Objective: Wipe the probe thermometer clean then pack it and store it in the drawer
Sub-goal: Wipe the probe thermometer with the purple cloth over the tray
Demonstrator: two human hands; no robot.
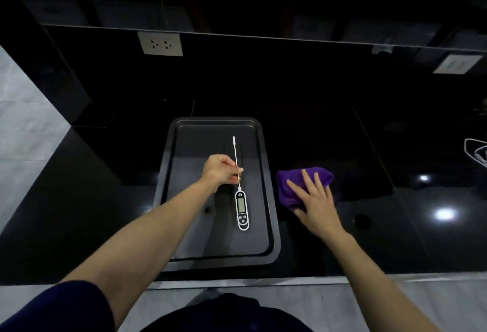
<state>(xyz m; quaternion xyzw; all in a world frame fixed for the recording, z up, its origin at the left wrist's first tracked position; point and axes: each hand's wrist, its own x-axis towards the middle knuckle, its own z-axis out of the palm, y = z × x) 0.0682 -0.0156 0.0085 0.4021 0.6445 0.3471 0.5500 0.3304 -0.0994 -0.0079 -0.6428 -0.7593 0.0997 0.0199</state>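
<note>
The probe thermometer (242, 209) has a black-and-white body with a small screen and a long thin metal probe pointing away from me. It is over the dark baking tray (168, 189). My left hand (221, 169) pinches the probe near its lower half between thumb and fingers. To the right of the tray, a crumpled purple cloth (290, 184) lies on the black counter. My right hand (313, 201) rests flat on the cloth with fingers spread.
A glossy black counter (395, 226) runs right, its front edge close to my body. A black backsplash carries a wall socket (160, 44). White cables (477, 153) lie at the far right. Grey floor shows at the left.
</note>
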